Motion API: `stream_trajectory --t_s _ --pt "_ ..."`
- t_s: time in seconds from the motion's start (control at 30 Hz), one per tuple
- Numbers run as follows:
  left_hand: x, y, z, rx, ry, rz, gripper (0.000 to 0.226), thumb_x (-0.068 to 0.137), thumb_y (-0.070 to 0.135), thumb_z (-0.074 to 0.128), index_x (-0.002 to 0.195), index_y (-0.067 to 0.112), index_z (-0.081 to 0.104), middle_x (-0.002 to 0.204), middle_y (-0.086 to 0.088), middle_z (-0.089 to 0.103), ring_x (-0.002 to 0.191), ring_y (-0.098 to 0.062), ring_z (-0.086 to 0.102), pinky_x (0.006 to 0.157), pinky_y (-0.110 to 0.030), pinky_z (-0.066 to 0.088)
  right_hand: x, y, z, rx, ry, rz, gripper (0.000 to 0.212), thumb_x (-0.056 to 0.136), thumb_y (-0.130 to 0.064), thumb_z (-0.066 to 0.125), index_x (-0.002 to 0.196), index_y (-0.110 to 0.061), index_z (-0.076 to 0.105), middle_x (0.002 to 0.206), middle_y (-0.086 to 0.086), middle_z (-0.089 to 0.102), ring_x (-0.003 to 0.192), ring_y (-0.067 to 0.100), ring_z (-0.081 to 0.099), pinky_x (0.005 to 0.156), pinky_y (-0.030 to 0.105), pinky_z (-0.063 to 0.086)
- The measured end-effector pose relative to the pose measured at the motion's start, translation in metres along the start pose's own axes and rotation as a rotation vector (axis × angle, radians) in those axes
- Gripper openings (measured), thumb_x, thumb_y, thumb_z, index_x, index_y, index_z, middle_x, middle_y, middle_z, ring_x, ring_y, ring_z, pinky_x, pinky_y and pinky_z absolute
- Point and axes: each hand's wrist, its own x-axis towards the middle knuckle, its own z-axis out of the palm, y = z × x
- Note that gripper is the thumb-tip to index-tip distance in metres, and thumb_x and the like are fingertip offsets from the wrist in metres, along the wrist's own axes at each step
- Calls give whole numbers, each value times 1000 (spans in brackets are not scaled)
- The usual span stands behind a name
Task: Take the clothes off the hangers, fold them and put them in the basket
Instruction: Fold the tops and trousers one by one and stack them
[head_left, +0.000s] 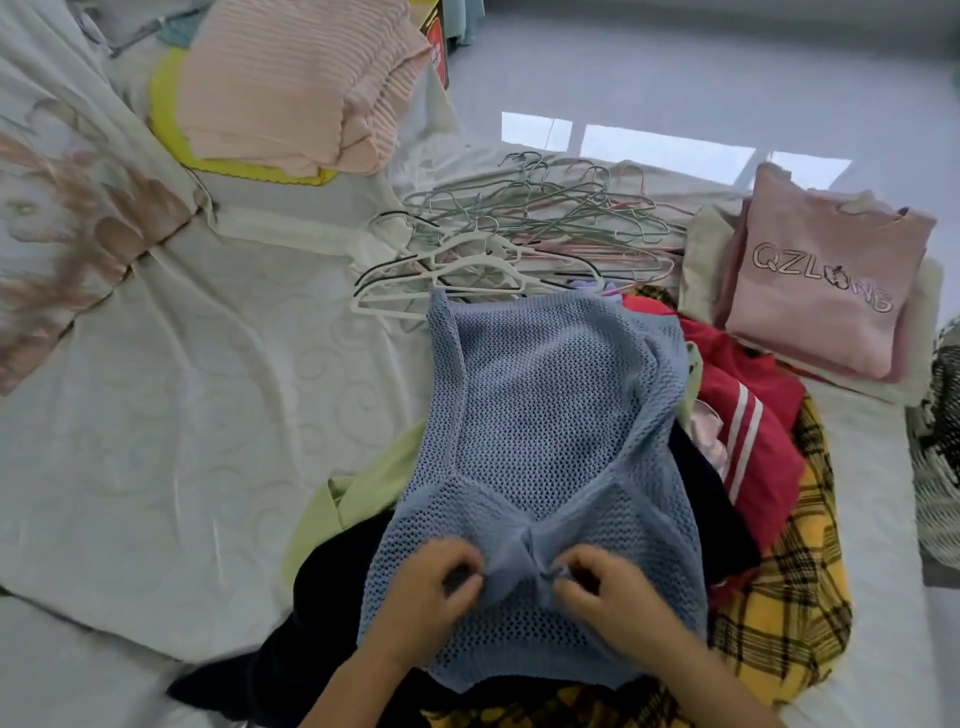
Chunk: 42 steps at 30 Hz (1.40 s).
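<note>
White-sheeted bed (156, 415) under everything. Far left, yellow container (165, 117) — one folded pink ribbed sweater (296, 83) on top. Behind the pile, tangled hangers (519, 234), too many to count. Centre, one blue mesh top (540, 405) flat on unsorted clothes (743, 415). Left hand (431, 587) and right hand (608, 597), fingers curled — each pinching the bunched tie at its near hem.

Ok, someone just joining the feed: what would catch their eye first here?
The blue open-knit top lies spread mid-frame over a heap of clothes, with the left hand and right hand pinching gathered fabric at its near edge. Behind it lies a tangle of bare hangers, and at right a folded pink sweatshirt lettered QZLONG.
</note>
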Motion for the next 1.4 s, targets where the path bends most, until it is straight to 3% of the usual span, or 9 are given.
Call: stream_trajectory --t_s 0.3,0.43,0.57,0.7,0.77,0.87,1.03,1.2,1.4 --pt "86 35 -23 -82 -22 -120 27 91 36 57 99 11 61 96 -2 61 88 -14 56 82 -29 46 85 2 -128 260 951 190 39 89 -45 54 95 -6 59 97 13 56 93 25 51 84 37 42" --pt "113 79 8 -231 -381 -239 72 69 60 65 125 16 51 106 2 54 98 -13 52 85 -22 41 144 11 -174 825 802 406 33 87 -45 61 78 -13 57 59 0 58 56 14 54 56 25 43" --pt "117 70 28 -273 -360 -157 7 87 22 61 94 20 62 81 8 59 79 -7 54 72 -22 36 169 -14 -193 791 927 258 25 87 -1 53 68 -16 51 38 -10 46 39 11 39 31 13 31" --pt "109 45 13 -518 -273 -296 21 88 15 60 77 31 53 66 24 56 66 7 48 69 -13 38 183 -42 -193 617 1013 124 8 84 -11 61 90 -11 55 80 8 62 75 23 59 65 29 50" --pt "101 38 9 -519 -328 -304 18 89 16 60 81 32 55 69 19 58 68 4 49 69 -13 40 188 -28 -185 362 991 370 42 82 -30 69 109 -1 53 112 20 57 105 31 53 88 36 44" --pt "97 39 10 -577 -372 -311 18 90 17 59 85 34 56 75 16 61 75 3 53 75 -15 43 192 -10 -172 582 757 478 19 87 -13 66 74 -6 52 80 9 65 75 23 53 58 22 46" --pt "98 45 14 -612 -298 -351 11 91 19 57 93 29 58 92 7 63 86 0 57 83 -19 46 195 -49 -187 255 1062 231 29 80 -6 61 108 -4 53 97 8 53 86 16 47 78 30 42" --pt "100 46 14 -634 -178 -491 15 92 16 56 86 29 52 80 7 56 71 -1 52 69 -9 42 209 -98 -160 473 705 -117 27 94 -12 52 119 -5 47 102 1 53 96 18 53 89 33 50" --pt "97 35 1 -526 -72 -416 14 90 19 59 85 29 52 82 8 59 72 1 56 70 -12 43 192 -21 -118 -576 630 -282 41 97 -27 32 125 -11 58 137 13 51 127 30 47 105 45 34"
